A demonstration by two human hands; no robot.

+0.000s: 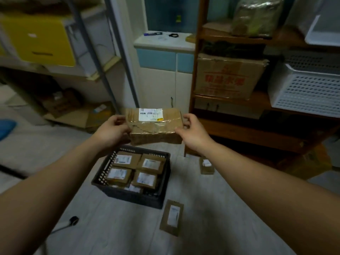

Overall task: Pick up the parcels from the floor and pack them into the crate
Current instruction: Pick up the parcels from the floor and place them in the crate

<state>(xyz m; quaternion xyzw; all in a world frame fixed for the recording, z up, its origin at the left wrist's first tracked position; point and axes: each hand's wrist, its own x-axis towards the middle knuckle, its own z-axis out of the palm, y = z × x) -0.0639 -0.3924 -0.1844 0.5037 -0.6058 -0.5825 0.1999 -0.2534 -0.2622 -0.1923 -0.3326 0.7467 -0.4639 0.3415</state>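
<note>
A taped brown cardboard parcel (154, 126) with a white label hangs in the air above the far edge of the black crate (161, 188). My left hand (114, 129) grips its left end and my right hand (191, 129) grips its right end. Inside the crate lie several small brown parcels with white labels. On the floor, one small parcel (207, 165) lies to the right of the crate and a long flat parcel (172, 217) lies just in front of its right corner.
A wooden shelf unit (239, 107) with a large cardboard box (228, 76) and white baskets (305, 89) stands at the right. A metal rack (103, 57) with a yellow bin stands at the left. A black plug with a cable (73, 220) lies on the floor at the lower left.
</note>
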